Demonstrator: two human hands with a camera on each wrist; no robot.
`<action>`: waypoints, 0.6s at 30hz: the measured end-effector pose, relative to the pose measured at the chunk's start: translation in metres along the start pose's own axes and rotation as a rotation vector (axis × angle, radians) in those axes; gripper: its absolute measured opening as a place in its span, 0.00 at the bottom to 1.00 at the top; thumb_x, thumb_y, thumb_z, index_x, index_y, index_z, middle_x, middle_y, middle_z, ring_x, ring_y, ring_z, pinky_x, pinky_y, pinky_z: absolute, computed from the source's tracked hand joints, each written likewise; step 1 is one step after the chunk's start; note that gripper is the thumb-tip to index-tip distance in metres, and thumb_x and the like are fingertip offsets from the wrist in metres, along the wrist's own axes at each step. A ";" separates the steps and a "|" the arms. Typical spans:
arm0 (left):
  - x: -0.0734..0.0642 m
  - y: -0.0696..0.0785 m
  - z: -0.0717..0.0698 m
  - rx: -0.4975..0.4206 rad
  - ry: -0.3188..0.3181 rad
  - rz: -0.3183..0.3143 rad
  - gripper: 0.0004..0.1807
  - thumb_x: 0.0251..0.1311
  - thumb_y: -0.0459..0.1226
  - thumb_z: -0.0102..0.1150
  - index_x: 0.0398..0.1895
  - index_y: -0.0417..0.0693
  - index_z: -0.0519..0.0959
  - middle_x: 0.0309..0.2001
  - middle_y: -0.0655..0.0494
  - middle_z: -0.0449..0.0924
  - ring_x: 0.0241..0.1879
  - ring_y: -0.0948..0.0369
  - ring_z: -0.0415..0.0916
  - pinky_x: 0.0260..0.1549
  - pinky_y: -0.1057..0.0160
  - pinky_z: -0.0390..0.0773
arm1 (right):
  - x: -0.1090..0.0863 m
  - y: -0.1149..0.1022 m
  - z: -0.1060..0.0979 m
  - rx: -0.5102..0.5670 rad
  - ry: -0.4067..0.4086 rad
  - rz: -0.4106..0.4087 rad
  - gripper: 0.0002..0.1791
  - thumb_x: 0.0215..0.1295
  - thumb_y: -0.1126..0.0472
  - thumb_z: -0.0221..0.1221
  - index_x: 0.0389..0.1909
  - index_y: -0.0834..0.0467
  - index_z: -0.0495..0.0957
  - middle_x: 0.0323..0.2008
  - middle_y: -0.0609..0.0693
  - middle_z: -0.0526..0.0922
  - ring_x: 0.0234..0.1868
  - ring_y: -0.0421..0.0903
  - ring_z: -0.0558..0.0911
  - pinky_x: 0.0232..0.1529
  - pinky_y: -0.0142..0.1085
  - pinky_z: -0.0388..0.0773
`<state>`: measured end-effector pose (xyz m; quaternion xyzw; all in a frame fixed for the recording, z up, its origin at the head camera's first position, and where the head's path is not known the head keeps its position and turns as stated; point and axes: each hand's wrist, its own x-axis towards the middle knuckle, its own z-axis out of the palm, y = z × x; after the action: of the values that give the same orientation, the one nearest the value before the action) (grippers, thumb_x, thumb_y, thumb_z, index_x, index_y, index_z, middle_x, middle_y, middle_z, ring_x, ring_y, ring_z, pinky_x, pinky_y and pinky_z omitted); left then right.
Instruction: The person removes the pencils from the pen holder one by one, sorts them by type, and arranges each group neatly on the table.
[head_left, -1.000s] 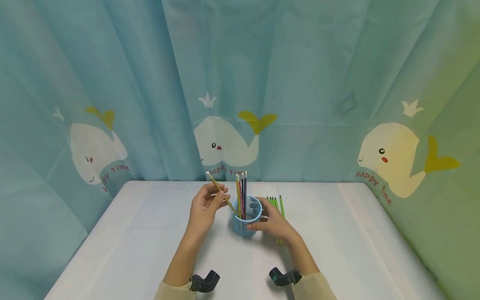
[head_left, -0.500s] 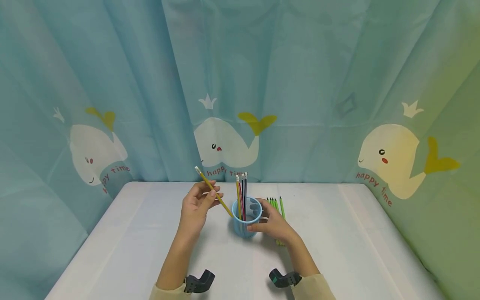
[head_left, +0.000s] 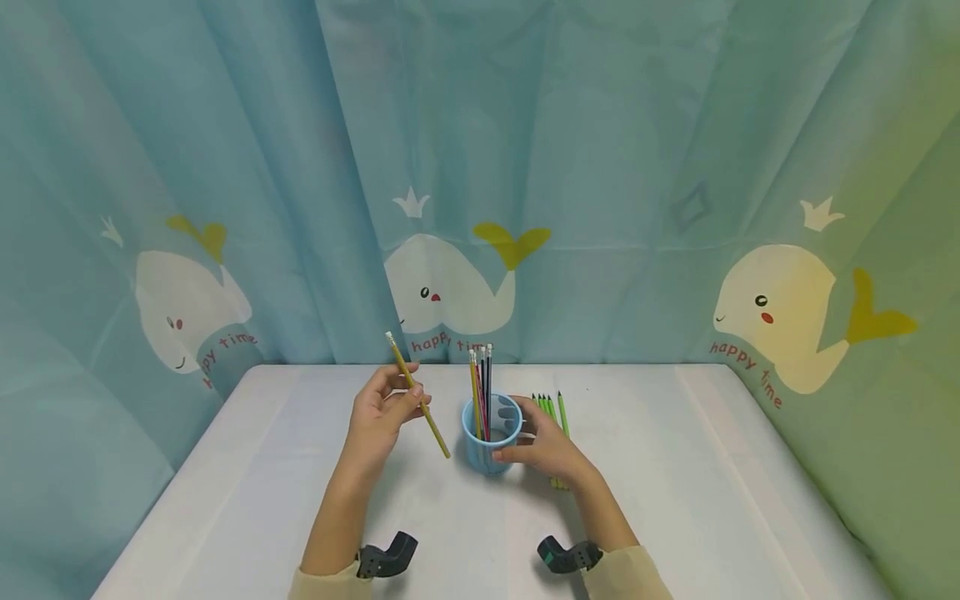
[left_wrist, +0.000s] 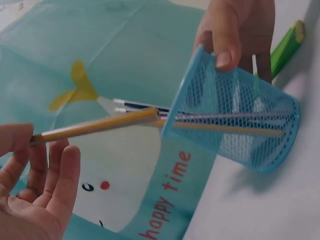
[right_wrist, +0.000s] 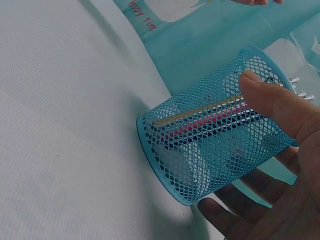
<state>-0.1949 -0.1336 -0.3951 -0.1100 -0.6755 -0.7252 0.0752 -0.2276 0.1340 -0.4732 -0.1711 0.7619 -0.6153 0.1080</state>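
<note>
A yellow pencil (head_left: 433, 423) with a white eraser end up is pinched between thumb and fingers of my left hand (head_left: 382, 408). Its lower end points down, left of a blue mesh pencil cup (head_left: 491, 457). In the left wrist view the yellow pencil (left_wrist: 100, 125) slants across in front of the cup (left_wrist: 235, 110). My right hand (head_left: 551, 446) grips the cup near its rim from the right, thumb on the near side, as the right wrist view shows on the mesh (right_wrist: 210, 135). Inside the cup stand several pencils (head_left: 482, 392), yellow, red and dark, eraser ends up.
Several green pencils (head_left: 564, 417) lie side by side on the white table (head_left: 675, 483), partly behind my right hand. A teal curtain (head_left: 615, 167) with printed whales hangs along the table's back edge and sides.
My left hand has moved left, drawing the yellow pencil from the cup's mouth out past its left rim. The right hand has stayed on the cup.
</note>
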 end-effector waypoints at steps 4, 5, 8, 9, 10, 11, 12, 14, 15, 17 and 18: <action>0.002 -0.007 -0.004 0.020 -0.033 -0.054 0.21 0.68 0.32 0.60 0.62 0.45 0.70 0.45 0.41 0.73 0.41 0.57 0.84 0.46 0.59 0.86 | 0.000 0.000 -0.001 -0.004 0.001 0.003 0.46 0.49 0.62 0.76 0.70 0.56 0.64 0.64 0.58 0.73 0.63 0.60 0.75 0.66 0.54 0.72; 0.003 -0.010 -0.004 0.024 -0.037 -0.071 0.21 0.68 0.32 0.60 0.62 0.45 0.70 0.45 0.40 0.73 0.40 0.57 0.83 0.45 0.59 0.86 | 0.000 0.000 -0.001 -0.004 0.001 0.002 0.46 0.49 0.62 0.76 0.70 0.56 0.64 0.64 0.57 0.74 0.63 0.60 0.75 0.65 0.54 0.72; 0.005 -0.018 -0.004 0.049 -0.036 -0.133 0.21 0.67 0.33 0.60 0.62 0.47 0.70 0.45 0.42 0.75 0.39 0.59 0.84 0.43 0.59 0.86 | 0.000 -0.001 -0.001 0.000 -0.002 0.002 0.46 0.49 0.62 0.76 0.70 0.56 0.64 0.64 0.58 0.73 0.63 0.60 0.74 0.66 0.54 0.72; 0.006 -0.021 -0.004 0.060 -0.034 -0.152 0.21 0.67 0.33 0.60 0.62 0.47 0.69 0.44 0.44 0.76 0.39 0.59 0.83 0.42 0.60 0.86 | 0.000 -0.001 -0.001 0.002 -0.003 0.002 0.46 0.50 0.62 0.76 0.70 0.56 0.64 0.64 0.58 0.73 0.63 0.60 0.74 0.66 0.54 0.72; 0.007 -0.023 -0.004 0.066 -0.032 -0.168 0.22 0.67 0.33 0.60 0.62 0.46 0.69 0.44 0.44 0.76 0.38 0.59 0.83 0.41 0.60 0.86 | 0.000 -0.001 0.000 0.003 -0.005 0.002 0.46 0.50 0.62 0.76 0.70 0.56 0.64 0.64 0.58 0.73 0.64 0.60 0.74 0.66 0.54 0.72; 0.007 -0.026 -0.004 0.072 -0.029 -0.184 0.22 0.68 0.33 0.60 0.63 0.45 0.68 0.44 0.45 0.76 0.38 0.58 0.83 0.40 0.60 0.86 | -0.001 -0.001 0.000 0.003 -0.005 0.002 0.46 0.50 0.63 0.75 0.70 0.57 0.64 0.64 0.58 0.73 0.64 0.60 0.74 0.66 0.54 0.72; 0.008 -0.029 -0.004 0.073 -0.029 -0.197 0.23 0.68 0.33 0.60 0.63 0.45 0.68 0.45 0.45 0.76 0.38 0.57 0.83 0.39 0.61 0.86 | -0.001 -0.001 0.000 0.004 -0.005 0.002 0.46 0.50 0.63 0.75 0.70 0.57 0.64 0.64 0.58 0.73 0.64 0.61 0.74 0.66 0.54 0.72; 0.008 -0.033 -0.003 0.072 -0.026 -0.217 0.23 0.68 0.32 0.59 0.64 0.43 0.68 0.45 0.43 0.76 0.38 0.56 0.83 0.38 0.61 0.86 | -0.001 -0.001 0.000 0.004 -0.003 0.003 0.46 0.50 0.63 0.75 0.70 0.57 0.64 0.64 0.58 0.73 0.64 0.61 0.74 0.66 0.54 0.72; 0.009 -0.034 -0.003 0.070 -0.024 -0.223 0.23 0.68 0.32 0.59 0.64 0.42 0.67 0.46 0.43 0.76 0.38 0.55 0.83 0.38 0.61 0.86 | -0.002 -0.001 0.000 0.002 -0.002 0.003 0.46 0.50 0.63 0.75 0.70 0.57 0.64 0.64 0.58 0.73 0.64 0.61 0.74 0.66 0.54 0.72; 0.010 -0.039 -0.003 0.071 -0.016 -0.238 0.22 0.68 0.29 0.57 0.64 0.43 0.68 0.47 0.41 0.77 0.39 0.52 0.83 0.38 0.61 0.86 | -0.002 -0.001 0.000 0.001 0.000 0.003 0.46 0.50 0.63 0.75 0.70 0.57 0.64 0.64 0.58 0.73 0.64 0.61 0.74 0.66 0.54 0.73; 0.010 -0.040 -0.003 0.074 -0.010 -0.246 0.22 0.67 0.28 0.57 0.64 0.43 0.68 0.48 0.40 0.77 0.40 0.52 0.83 0.38 0.61 0.86 | -0.002 -0.001 0.000 0.001 0.000 0.003 0.46 0.50 0.63 0.75 0.70 0.57 0.64 0.64 0.58 0.73 0.64 0.61 0.74 0.66 0.54 0.73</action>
<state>-0.2152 -0.1326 -0.4316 -0.0273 -0.7107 -0.7028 -0.0137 -0.2260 0.1341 -0.4721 -0.1697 0.7618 -0.6156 0.1091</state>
